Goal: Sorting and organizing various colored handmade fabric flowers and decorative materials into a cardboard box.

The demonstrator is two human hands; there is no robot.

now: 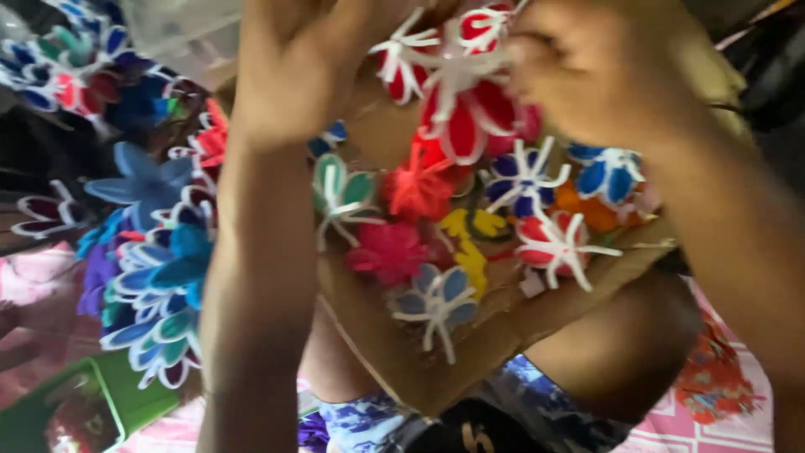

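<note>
Brown cardboard sheet [470, 344] rests tilted on the person's lap, covered in colourful yarn flowers. Left hand [293, 67] lies at its upper edge, grip unclear. Right hand [587, 75] pinches closed on the red-and-white flower [461, 109] at the top. Further left, a pile of blue flowers [159, 268] sits beside a green tub [126, 403].

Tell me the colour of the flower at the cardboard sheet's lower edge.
Grey-blue petals with white edging on the craft flower, seen in the head view.

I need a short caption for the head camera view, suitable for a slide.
Two bare hands, left and right, work a red-and-white flower at the top of a cardboard sheet covered with colourful craft flowers.
</note>
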